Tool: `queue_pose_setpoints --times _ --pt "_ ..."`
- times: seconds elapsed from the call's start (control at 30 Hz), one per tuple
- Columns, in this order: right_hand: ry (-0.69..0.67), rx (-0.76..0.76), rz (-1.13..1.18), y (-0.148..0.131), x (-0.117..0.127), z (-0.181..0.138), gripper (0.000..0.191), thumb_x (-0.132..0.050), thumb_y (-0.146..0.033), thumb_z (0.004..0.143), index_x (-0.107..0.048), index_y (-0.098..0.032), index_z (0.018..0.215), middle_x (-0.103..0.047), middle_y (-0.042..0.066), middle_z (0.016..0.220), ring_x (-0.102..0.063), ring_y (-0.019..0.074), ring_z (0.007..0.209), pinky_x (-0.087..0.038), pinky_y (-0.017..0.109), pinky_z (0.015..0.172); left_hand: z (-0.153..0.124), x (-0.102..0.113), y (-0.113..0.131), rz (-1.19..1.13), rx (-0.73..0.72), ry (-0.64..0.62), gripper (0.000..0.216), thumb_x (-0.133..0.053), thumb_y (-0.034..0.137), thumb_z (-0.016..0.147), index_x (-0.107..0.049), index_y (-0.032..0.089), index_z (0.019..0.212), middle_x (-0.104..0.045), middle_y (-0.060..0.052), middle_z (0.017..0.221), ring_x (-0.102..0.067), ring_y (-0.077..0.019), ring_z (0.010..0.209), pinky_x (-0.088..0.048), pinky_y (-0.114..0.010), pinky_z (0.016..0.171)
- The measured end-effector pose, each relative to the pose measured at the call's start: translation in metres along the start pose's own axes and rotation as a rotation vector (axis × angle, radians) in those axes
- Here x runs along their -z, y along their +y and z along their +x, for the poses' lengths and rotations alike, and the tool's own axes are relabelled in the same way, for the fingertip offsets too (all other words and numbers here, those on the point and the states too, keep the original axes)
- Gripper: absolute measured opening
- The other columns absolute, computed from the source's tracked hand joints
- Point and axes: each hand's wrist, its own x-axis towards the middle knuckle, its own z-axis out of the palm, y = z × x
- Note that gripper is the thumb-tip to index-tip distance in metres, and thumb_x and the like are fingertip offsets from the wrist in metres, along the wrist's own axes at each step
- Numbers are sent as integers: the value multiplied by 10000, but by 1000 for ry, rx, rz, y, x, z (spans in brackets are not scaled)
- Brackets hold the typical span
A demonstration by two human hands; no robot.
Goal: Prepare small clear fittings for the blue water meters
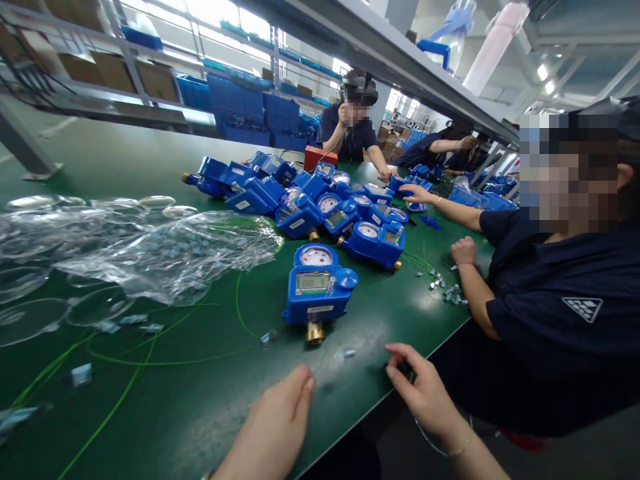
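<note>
A blue water meter (319,287) with a round dial, a small display and a brass fitting stands alone on the green table (210,400), just beyond my hands. My left hand (277,417) rests on the table near its front edge, fingers together, holding nothing. My right hand (423,387) hovers at the table's edge with fingers loosely curled; whether it pinches something small I cannot tell. Small clear seal pieces (345,353) lie between my hands and the meter. Thin green wires (150,363) curl across the table to the left.
Several more blue meters (320,200) are heaped farther back. Clear plastic bags (170,257) and transparent round lids (30,320) cover the left side. A co-worker in dark blue (555,307) sits close on the right, arms on the table; other people work beyond.
</note>
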Motion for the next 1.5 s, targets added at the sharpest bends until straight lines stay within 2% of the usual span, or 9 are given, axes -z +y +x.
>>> queue_pose_setpoints --times 0.1,0.23,0.37,0.53,0.73,0.93,1.07,1.23,1.5 --pt "111 -9 106 -9 -14 -11 402 -489 -216 834 -404 -219 1227 -515 80 1044 -551 181 880 -504 348 780 -20 20 -8 275 -75 -119 272 -277 299 881 -520 213 793 -589 -56 761 -556 -221 701 -384 -342 674" --pt "107 166 -2 -42 -37 -1 552 -511 -136 796 -323 -265 1299 -208 111 1351 -427 219 1111 -482 379 863 -31 22 -3 416 -253 -89 263 -304 220 861 -558 208 796 -578 -79 894 -552 -227 804 -425 -354 744" --pt "131 267 -261 -61 -58 26 519 -435 -45 797 -407 -260 1269 -249 122 1311 -453 213 1058 -445 433 904 -26 23 9 238 -489 -9 188 -387 187 830 -573 202 811 -496 -94 1153 -493 -225 1044 -398 -321 904" --pt "493 221 -330 -43 -51 58 468 -512 -151 798 -428 -215 1255 -331 153 1238 -433 271 1078 -421 532 874 -16 27 17 -42 -650 -112 201 -402 113 780 -546 206 676 -552 -73 1143 -468 -226 1117 -367 -340 960" --pt "25 227 179 -38 -43 69 515 -408 -54 786 -359 -239 1263 -393 112 1230 -566 152 930 -543 293 705 5 16 22 -227 -628 -148 256 -334 191 856 -526 217 688 -587 -10 683 -561 -166 730 -293 -389 979" --pt "176 275 -7 -46 -53 53 330 -429 -60 816 -555 -215 1079 -508 83 1075 -532 171 977 -479 348 856 13 8 25 -314 -477 -26 216 -287 361 894 -416 225 788 -424 15 674 -416 -148 599 -358 -260 559" --pt "289 42 247 -39 -53 47 279 -472 -186 856 -518 -214 1129 -518 56 963 -568 132 754 -509 292 692 21 6 25 -218 -350 20 147 -320 332 908 -425 229 906 -475 25 708 -463 -138 621 -358 -257 592" --pt "127 -58 883 -35 -57 42 280 -608 -202 793 -446 -251 1016 -540 -10 875 -562 98 672 -476 217 574 34 5 23 -91 -411 101 134 -363 266 902 -470 208 845 -507 8 786 -492 -145 734 -371 -273 689" --pt "129 -31 945 -16 -60 45 152 -660 -155 761 -579 -196 883 -580 18 905 -580 102 714 -473 231 641 44 8 26 238 -611 222 166 -347 189 897 -500 180 833 -501 -25 814 -441 -184 810 -328 -371 797"
